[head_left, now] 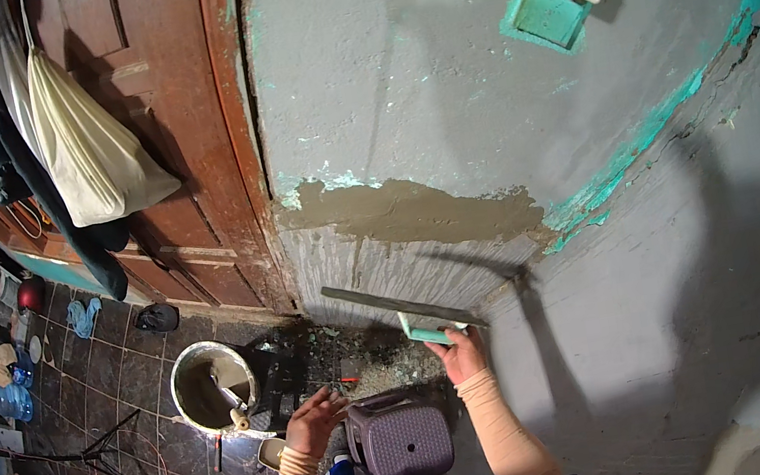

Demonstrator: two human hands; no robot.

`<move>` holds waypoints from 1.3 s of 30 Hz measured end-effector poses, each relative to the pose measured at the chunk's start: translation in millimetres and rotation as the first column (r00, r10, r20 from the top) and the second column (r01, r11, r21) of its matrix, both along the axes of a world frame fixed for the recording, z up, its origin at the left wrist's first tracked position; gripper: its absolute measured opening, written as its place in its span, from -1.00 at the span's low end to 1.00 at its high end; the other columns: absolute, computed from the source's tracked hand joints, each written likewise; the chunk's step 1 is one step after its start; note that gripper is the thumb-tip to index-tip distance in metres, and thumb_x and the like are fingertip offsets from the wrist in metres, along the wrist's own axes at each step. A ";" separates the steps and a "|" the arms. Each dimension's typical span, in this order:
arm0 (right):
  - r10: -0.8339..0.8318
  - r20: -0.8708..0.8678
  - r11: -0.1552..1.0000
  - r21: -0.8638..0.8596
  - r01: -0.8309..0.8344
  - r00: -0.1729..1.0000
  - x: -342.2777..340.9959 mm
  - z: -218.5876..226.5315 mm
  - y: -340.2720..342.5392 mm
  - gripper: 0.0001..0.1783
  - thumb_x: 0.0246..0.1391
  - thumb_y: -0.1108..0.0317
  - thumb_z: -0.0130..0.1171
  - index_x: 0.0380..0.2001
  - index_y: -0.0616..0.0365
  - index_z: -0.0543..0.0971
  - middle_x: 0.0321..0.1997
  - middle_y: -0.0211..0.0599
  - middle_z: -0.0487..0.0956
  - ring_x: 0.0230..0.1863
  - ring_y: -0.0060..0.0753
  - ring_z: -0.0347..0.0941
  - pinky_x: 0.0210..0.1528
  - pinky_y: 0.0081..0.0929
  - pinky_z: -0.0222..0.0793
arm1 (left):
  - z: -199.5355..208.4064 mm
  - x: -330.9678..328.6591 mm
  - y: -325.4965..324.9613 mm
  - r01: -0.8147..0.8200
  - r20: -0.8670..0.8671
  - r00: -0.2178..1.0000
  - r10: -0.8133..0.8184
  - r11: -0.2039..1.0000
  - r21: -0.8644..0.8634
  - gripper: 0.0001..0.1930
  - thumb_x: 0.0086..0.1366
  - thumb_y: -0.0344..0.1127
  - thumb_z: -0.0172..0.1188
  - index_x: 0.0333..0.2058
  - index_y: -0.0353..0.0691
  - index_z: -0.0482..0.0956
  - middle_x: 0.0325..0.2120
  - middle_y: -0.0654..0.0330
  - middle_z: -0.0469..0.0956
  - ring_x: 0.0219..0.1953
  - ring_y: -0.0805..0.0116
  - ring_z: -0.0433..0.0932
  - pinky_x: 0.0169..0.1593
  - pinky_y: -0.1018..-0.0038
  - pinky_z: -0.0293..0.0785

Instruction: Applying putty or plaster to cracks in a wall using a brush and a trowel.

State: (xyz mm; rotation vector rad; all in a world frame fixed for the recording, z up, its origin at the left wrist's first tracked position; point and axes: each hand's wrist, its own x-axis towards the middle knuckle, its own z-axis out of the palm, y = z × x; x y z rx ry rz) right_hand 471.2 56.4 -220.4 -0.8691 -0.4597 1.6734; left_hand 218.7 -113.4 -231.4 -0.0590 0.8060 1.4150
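Observation:
My right hand [459, 356] is closed round the green handle of a long, narrow plastering trowel [391, 304]. Its blade lies close to the lower wall, slanting down toward the corner; whether it touches cannot be told. Above it, a damp brown band of fresh plaster [416, 215] spreads over the grey wall [354, 72]. Fingers apart and seemingly holding nothing, my left hand [313, 424] hovers between the bucket and the stool. Mortar fills part of the bucket [184, 403], where a small trowel with a wooden handle [238, 417] rests against the rim.
A purple-brown plastic stool [412, 439] stands before my legs, with a small tub [272, 452] to its left. Rubble [391, 370] litters the wall's foot. Farther left are a tripod [101, 451], a dark cap [157, 318] and a door [190, 168] hung with a cream bag [93, 149].

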 end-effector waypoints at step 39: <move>0.185 -0.123 0.975 -0.099 -0.198 0.975 -55.3 31.8 -181.2 -0.77 -0.10 0.61 0.01 -0.31 0.12 0.40 -0.30 -0.35 0.44 -0.19 -0.28 0.44 -0.11 -0.03 0.49 | 36.7 28.3 -165.0 0.019 -0.273 0.962 -0.005 0.999 0.051 -0.50 0.21 -0.38 0.12 0.09 -0.47 0.24 -0.18 0.08 0.48 -0.21 0.29 0.51 -0.15 0.36 0.47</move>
